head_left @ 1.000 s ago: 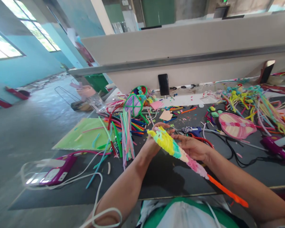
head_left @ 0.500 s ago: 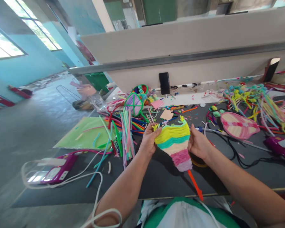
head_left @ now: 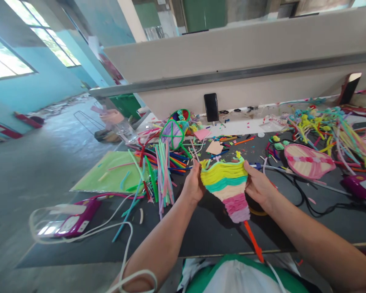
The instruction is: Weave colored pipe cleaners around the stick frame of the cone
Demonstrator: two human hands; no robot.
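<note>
A fan-shaped pipe-cleaner craft [head_left: 227, 185], striped yellow, teal, cream, pink and lilac, is held above the dark tabletop with its orange stick [head_left: 253, 241] pointing down toward my lap. My left hand [head_left: 194, 183] grips its upper left edge, where a small yellow tip shows. At the upper right edge, my right hand [head_left: 260, 185] pinches the craft, thumb on top. Another yellow tip rises beside that corner. Fingers behind the craft are hidden. Partly covered by my right hand, a brownish ring [head_left: 258, 212] lies on the table.
Bundled pipe cleaners [head_left: 164, 175] and a green sheet [head_left: 102, 173] lie left. Purple glue guns [head_left: 76, 217] with cords rest at both sides. A pink oval craft [head_left: 309, 160] and a tangled pipe-cleaner pile [head_left: 326, 126] are right. A phone [head_left: 211, 107] leans against the back panel [head_left: 256, 89].
The striped craft has shifted slightly right and down, tilting a little. My left fingers have moved to its outer edge. Both hands still hold it.
</note>
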